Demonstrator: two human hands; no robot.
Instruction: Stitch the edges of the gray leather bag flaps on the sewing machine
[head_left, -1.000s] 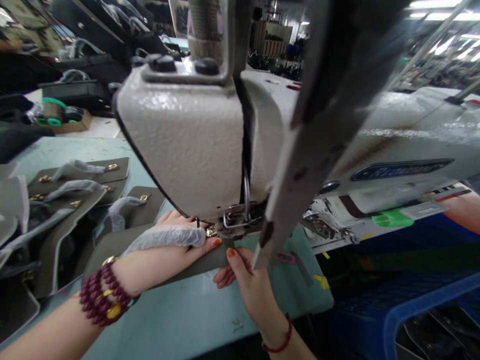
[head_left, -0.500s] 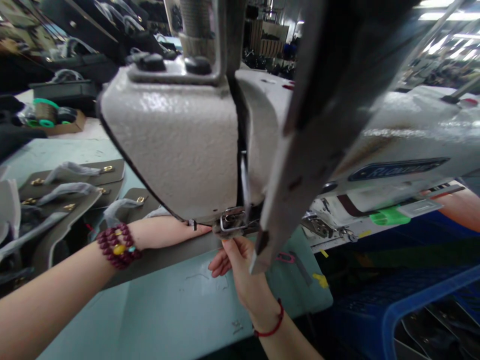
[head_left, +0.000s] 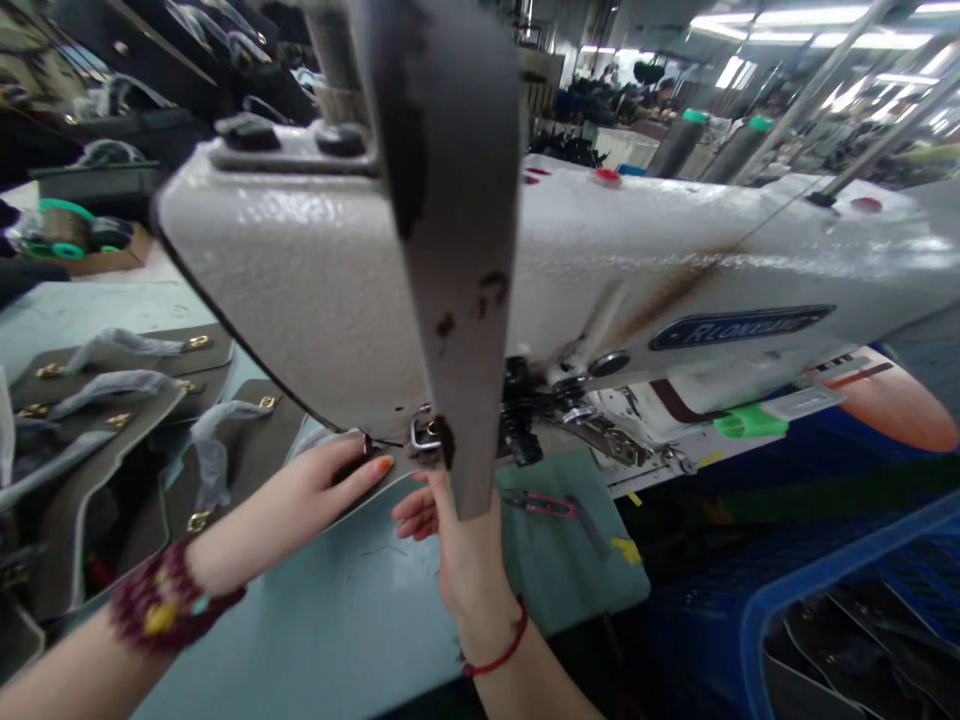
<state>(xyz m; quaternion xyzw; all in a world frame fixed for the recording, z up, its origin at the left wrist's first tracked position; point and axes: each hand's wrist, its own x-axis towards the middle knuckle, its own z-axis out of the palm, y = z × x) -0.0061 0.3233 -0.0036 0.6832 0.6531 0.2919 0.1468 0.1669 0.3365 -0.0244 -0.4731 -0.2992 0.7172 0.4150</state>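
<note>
While the left hand [head_left: 341,480] is laid, palm down and partly spread, on a flat dark grey-brown panel [head_left: 401,464], some of its fingertips are hidden by the white-painted metal sewing machine [head_left: 300,290]; nothing is seen to be gripped by it, and its orange-nailed thumb is stretched along the panel. The panel itself is placed beneath the front end of the sewing machine, most of it covered by that hand. Just beside it, below the sewing machine, the right hand [head_left: 465,560] is held with its fingers loosely curled; it is partly covered by a grey metal bar with chipped paint [head_left: 469,380], so whether the panel's edge is held cannot be told. Stacked strings of dark red beads [head_left: 161,605] are worn on the left wrist, and a thin red cord bracelet [head_left: 499,655] on the right. Under the sewing machine is spread a pale blue-green tabletop [head_left: 352,620], on which pink-handled metal snips [head_left: 551,505] are laid near the right hand. To the left of the sewing machine, dark panels with plastic-wrapped handles and gold-coloured fittings [head_left: 251,440] are overlapped. Well to its right and lower, a blue plastic basket [head_left: 756,612] is seen, with dark pieces [head_left: 847,640] held inside.
</note>
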